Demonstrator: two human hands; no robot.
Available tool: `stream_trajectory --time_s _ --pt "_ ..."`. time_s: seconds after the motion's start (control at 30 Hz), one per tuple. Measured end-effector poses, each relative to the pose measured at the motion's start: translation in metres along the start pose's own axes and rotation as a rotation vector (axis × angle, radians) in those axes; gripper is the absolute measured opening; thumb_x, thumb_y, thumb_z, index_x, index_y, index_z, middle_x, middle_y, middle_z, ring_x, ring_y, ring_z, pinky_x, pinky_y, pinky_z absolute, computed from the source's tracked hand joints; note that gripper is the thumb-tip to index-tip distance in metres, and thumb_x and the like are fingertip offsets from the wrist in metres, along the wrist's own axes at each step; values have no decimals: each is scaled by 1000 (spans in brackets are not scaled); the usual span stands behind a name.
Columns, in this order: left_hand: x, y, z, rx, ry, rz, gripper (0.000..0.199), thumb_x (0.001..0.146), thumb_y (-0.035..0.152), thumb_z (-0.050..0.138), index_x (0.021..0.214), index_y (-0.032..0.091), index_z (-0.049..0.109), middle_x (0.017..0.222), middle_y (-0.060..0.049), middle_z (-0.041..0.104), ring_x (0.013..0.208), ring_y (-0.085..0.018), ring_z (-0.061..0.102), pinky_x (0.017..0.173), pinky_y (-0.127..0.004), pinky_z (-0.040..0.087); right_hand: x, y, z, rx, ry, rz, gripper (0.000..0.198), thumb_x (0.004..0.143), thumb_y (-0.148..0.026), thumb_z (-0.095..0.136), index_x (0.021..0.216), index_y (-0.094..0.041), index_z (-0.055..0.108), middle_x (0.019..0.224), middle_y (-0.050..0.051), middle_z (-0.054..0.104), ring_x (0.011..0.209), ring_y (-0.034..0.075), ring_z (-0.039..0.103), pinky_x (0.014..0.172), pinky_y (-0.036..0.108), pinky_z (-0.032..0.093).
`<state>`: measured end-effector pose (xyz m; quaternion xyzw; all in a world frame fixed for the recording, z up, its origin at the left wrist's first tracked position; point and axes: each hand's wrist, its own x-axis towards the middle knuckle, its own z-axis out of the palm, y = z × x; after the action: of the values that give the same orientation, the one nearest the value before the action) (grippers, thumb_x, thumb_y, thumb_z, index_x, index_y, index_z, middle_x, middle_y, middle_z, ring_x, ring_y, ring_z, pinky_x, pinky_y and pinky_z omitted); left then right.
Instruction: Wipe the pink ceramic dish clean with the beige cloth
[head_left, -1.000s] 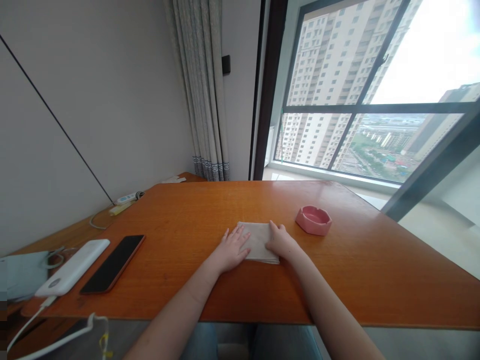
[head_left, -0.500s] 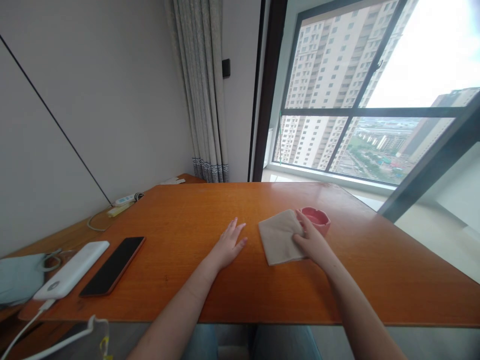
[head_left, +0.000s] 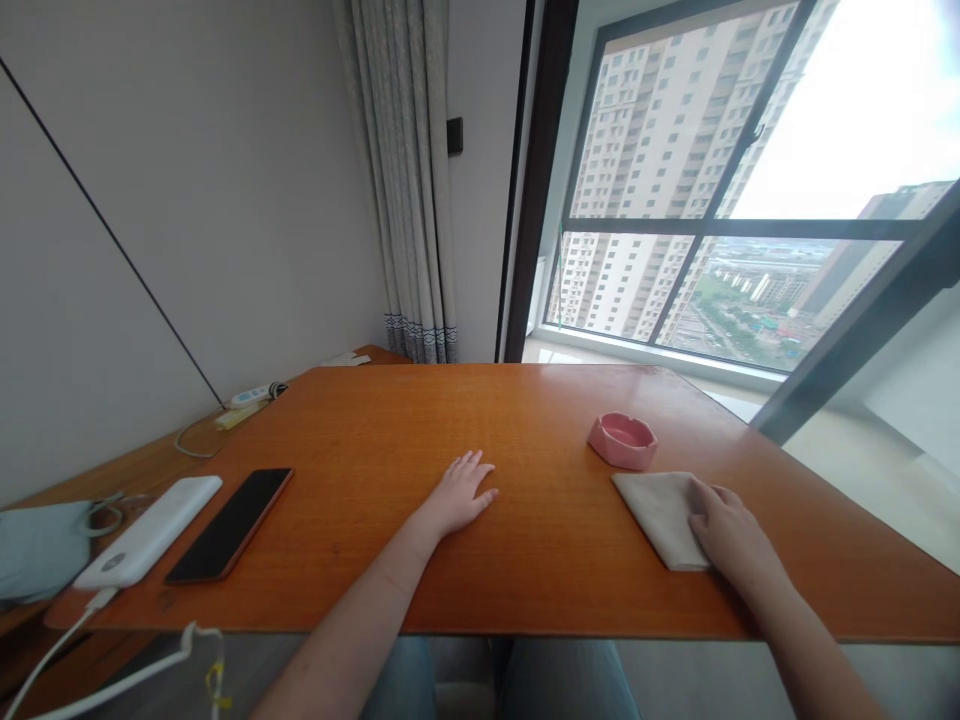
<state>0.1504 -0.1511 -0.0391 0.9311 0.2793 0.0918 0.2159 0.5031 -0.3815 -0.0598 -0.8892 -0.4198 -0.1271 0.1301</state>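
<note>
My right hand [head_left: 733, 530] grips the right edge of a folded beige cloth [head_left: 664, 520], which lies at the right front of the wooden table [head_left: 420, 410]. Just behind the cloth sits a pink ashtray [head_left: 625, 443] with a faceted rim, apart from my fingers. Near the middle of the table my left hand [head_left: 459, 494] rests palm down, fingers stretched out, with nothing in it.
To the left lie a black phone [head_left: 231, 525] and a white power bank [head_left: 150, 532] with a white cable plugged in. A pale blue pouch-like item [head_left: 43, 555] is at the far left. A power strip [head_left: 255, 396] lies by the wall. The window [head_left: 735, 200] is behind on the right.
My right hand has moved the cloth to the right and nearer to me, away from beside the ashtray, which now shows fully. My left hand stays almost where it was.
</note>
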Motion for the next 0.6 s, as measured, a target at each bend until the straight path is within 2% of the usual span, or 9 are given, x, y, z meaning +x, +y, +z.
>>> stream_trajectory --time_s 0.13,0.23,0.33,0.4,0.47,0.6 --pt "0 0 0 -16 10 -6 55 88 53 39 132 20 45 151 -13 26 140 -25 17 113 -46 14 2 -2 7 -31 29 26 50 76 -20 39 123 -11 55 117 19 56 102 31 58 89 42 46" --pt "0 0 0 -14 10 -5 55 87 52 40 132 21 45 151 -12 26 140 -25 18 113 -46 14 5 -9 -1 -78 63 9 48 75 -21 42 119 -15 57 125 18 52 110 34 52 91 48 43" --pt "0 0 0 -2 0 -5 55 87 51 41 133 20 44 151 -12 26 140 -25 17 113 -45 14 7 -32 -19 -33 157 -90 41 76 -21 42 113 -18 59 129 13 51 116 32 48 98 48 37" --pt "0 0 0 2 1 -4 55 87 50 42 133 20 44 151 -12 25 141 -25 17 114 -45 14 9 -53 -31 97 126 -199 37 79 -23 40 110 -19 59 123 10 55 113 27 51 99 41 38" --pt "0 0 0 -5 9 -1 54 87 49 43 133 20 44 151 -12 26 140 -25 17 114 -45 14 15 -73 -36 187 70 -254 39 80 -25 40 115 -20 56 124 10 54 114 25 51 98 37 39" --pt "-1 0 -1 -19 14 7 53 87 50 42 132 21 45 151 -11 26 140 -25 18 114 -44 14 40 -89 -26 180 69 -161 54 75 -26 50 128 -18 46 135 13 43 121 30 45 98 40 38"
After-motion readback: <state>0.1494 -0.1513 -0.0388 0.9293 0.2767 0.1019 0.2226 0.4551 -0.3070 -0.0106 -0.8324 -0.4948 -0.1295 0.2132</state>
